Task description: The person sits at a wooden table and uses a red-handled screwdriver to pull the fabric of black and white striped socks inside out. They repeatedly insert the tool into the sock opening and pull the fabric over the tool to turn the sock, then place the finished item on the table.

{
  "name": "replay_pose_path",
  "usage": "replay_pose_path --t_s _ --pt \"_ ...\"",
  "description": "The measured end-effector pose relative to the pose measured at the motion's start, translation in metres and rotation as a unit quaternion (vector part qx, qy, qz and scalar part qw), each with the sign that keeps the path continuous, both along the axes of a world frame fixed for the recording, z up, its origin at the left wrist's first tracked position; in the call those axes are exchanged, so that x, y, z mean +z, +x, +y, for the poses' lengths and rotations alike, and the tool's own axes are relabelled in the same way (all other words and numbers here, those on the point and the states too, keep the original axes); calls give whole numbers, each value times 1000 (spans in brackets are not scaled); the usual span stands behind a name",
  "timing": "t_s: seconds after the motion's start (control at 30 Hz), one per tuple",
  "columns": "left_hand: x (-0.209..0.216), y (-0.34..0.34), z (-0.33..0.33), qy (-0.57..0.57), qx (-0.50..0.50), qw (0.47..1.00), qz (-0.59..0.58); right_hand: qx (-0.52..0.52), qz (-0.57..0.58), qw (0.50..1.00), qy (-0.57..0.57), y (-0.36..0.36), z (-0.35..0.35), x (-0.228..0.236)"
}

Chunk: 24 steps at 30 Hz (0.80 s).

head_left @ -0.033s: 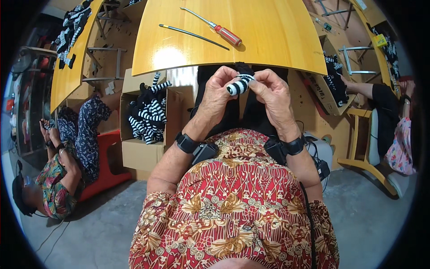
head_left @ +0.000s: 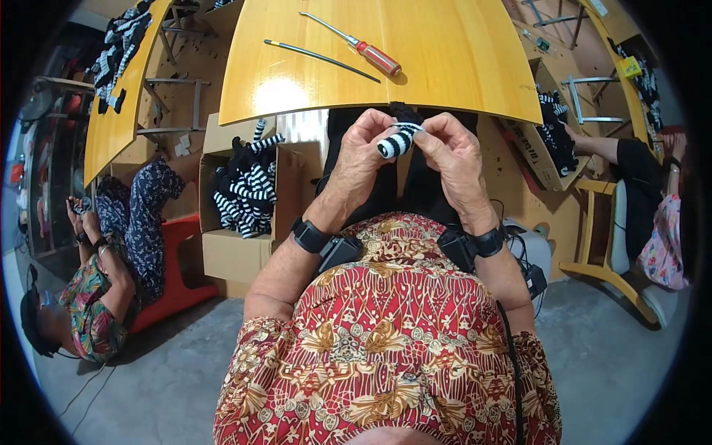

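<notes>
In front of my lap, by the table's near edge, a small black-and-white striped knitted tube (head_left: 397,142) is held between both hands. Its striped, rounded end points down toward me, and its black part lies against the table edge. My left hand (head_left: 363,144) pinches it from the left with thumb and fingers. From the other side, my right hand (head_left: 449,144) grips it between thumb and forefinger, where a pale band or strand crosses the knit. The fingertips partly hide the piece.
On the wooden table (head_left: 460,59) lie a red-handled screwdriver (head_left: 378,58) and a thin black rod (head_left: 322,61). A cardboard box (head_left: 236,256) of striped knitted pieces stands left of my knees; another box (head_left: 530,152) is on the right. Co-workers sit on both sides.
The striped end of the knitted tube has shifted slightly in my fingers, showing more white at its tip. Both hands stay in nearly the same place.
</notes>
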<state>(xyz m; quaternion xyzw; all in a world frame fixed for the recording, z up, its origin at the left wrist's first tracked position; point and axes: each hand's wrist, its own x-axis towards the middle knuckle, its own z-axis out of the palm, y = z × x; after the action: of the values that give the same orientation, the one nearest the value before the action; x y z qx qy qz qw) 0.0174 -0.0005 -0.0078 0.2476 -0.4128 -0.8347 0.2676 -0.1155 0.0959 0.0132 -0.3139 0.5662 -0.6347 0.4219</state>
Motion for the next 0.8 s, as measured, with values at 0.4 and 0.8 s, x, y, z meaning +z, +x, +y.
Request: replay_pose_path --t_s 0.4,0.8 --pt "-7 -10 1 116 20 992 41 -73 88 993 -11 5 -8 -11" --pt "3 -9 0 96 61 993 -44 -30 49 998 2 0 -9 -14"
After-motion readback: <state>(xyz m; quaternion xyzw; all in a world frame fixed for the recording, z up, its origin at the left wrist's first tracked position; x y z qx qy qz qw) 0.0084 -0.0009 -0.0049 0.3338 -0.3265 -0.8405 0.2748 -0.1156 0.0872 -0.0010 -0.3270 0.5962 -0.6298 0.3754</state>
